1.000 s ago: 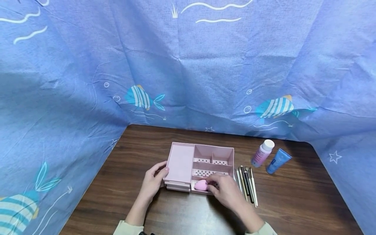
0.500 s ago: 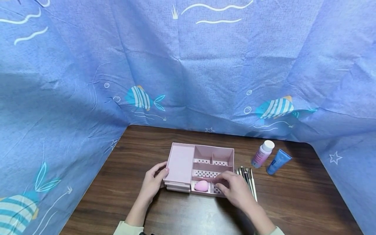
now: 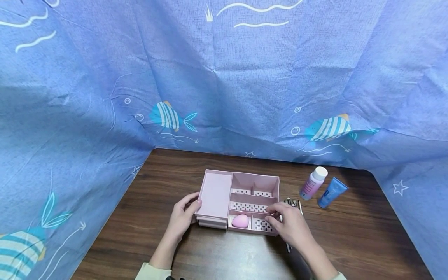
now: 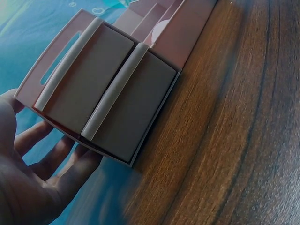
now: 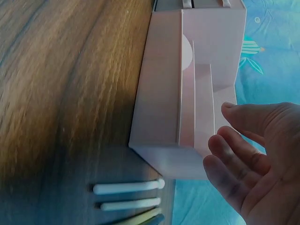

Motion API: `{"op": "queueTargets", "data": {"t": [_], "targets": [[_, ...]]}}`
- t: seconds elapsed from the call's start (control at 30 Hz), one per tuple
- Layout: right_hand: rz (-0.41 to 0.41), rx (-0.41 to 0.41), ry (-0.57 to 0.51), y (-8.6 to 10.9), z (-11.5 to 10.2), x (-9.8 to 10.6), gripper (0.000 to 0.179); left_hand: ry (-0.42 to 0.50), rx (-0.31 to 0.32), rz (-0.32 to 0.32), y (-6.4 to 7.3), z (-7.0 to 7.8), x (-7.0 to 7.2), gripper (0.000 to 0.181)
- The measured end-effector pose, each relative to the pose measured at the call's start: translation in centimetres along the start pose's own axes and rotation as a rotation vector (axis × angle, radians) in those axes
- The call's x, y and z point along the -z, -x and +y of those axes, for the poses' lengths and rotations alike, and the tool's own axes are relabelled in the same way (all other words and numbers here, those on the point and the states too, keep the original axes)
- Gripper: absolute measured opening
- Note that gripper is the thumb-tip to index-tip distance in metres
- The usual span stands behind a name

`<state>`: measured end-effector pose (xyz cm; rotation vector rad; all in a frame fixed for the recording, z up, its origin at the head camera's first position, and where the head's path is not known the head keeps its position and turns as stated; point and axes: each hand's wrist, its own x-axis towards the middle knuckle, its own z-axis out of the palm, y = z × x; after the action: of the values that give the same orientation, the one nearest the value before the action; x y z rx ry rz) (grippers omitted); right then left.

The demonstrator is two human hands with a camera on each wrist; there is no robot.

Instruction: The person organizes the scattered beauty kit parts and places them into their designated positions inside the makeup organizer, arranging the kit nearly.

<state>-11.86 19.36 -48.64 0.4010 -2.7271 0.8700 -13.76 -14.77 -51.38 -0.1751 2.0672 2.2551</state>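
Note:
A pink makeup organizer [image 3: 216, 194] stands on the table, with two drawers [image 4: 89, 79] on its left and divided compartments on its right. My left hand [image 3: 182, 214] rests against its left side, thumb at the top edge and fingers along the wall. A pink makeup sponge [image 3: 240, 221] sits in a front compartment. Over the organizer's front right corner hovers my right hand [image 3: 290, 224], fingers loosely bent with nothing between them. Several makeup brushes [image 5: 129, 187] lie just right of the organizer, partly hidden under the right hand in the head view.
Behind the brushes, a pink bottle with a white cap [image 3: 314, 182] and a blue tube [image 3: 332, 192] stand on the dark wooden table [image 3: 350, 241]. A blue fish-print cloth [image 3: 245, 97] hangs around the table's back and sides.
My right hand has let go of the makeup sponge, leaving it in the front compartment, and has moved right toward the brushes. The left hand has stayed in place.

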Motion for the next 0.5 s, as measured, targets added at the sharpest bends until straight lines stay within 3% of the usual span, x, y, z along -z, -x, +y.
{"op": "queueTargets", "data": {"t": [0.5], "targets": [[0.043, -0.024, -0.006, 0.9, 1.1, 1.1, 0.022, -0.007, 0.002, 0.006, 0.0, 0.0, 0.0, 0.039]]}}
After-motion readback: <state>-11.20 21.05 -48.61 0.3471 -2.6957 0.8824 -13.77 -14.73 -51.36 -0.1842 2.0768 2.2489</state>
